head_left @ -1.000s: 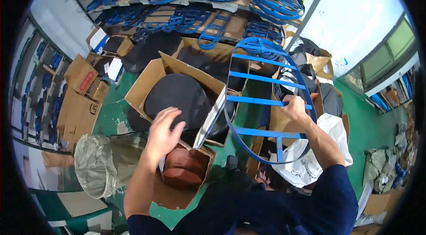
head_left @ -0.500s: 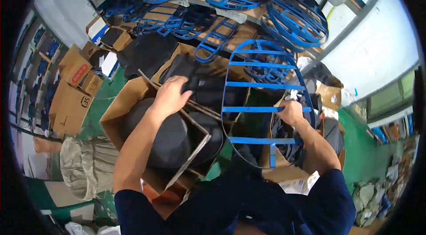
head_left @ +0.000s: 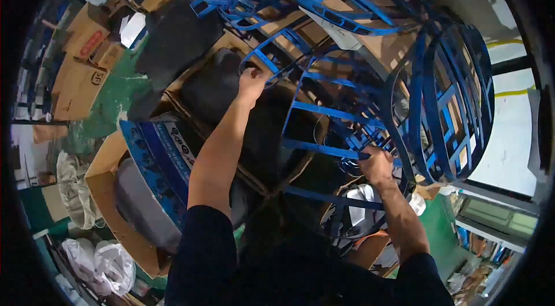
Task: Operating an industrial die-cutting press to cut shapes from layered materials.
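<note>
Blue frame (head_left: 324,150) hides right hand (head_left: 376,164) fingers; its lower rim lost in shadow.

Matt blue-painted metal frame (head_left: 324,150)

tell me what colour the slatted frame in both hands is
Blue, seen in the head view: the slatted frame is held by the left hand and right hand.

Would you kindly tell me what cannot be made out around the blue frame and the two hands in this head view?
- Left hand: its fingers curl over the blue frame, so what they grip is hidden.
- Right hand: palm hidden behind the frame's bar.
- Open cardboard box: its dark contents are too shadowed to identify.
- Stacked blue frames: blurred and bent toward the rim, count unclear.
</note>
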{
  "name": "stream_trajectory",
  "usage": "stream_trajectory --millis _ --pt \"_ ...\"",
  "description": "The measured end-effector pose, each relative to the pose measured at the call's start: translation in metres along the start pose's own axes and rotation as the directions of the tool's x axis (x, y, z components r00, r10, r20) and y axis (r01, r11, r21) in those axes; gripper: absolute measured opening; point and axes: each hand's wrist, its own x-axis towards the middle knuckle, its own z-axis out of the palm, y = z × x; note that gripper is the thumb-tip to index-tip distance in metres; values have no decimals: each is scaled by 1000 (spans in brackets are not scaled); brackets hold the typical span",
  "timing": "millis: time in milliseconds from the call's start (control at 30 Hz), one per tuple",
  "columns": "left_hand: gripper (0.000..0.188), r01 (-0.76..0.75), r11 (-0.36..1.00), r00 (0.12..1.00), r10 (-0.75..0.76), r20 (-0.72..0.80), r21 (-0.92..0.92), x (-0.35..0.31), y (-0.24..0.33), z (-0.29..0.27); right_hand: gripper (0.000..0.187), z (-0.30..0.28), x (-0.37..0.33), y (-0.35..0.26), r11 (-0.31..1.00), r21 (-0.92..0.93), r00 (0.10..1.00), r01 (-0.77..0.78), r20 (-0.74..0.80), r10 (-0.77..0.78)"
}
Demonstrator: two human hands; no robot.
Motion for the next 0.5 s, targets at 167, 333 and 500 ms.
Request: stream_trajectory --millis 167,333,500 --pt "42 11 995 992 2 -129 95 66 -27 39 16 -8 36 -6 982 -27 975 -186 119 188" --pt "42 193 966 931 -126 -343 170 146 -71 40 21 -6 61 -26 962 -29 956 -272 101 274" --pt "20 295 921 948 -316 -45 -254 146 -77 76 18 -3 72 -5 939 -76 934 -334 109 341"
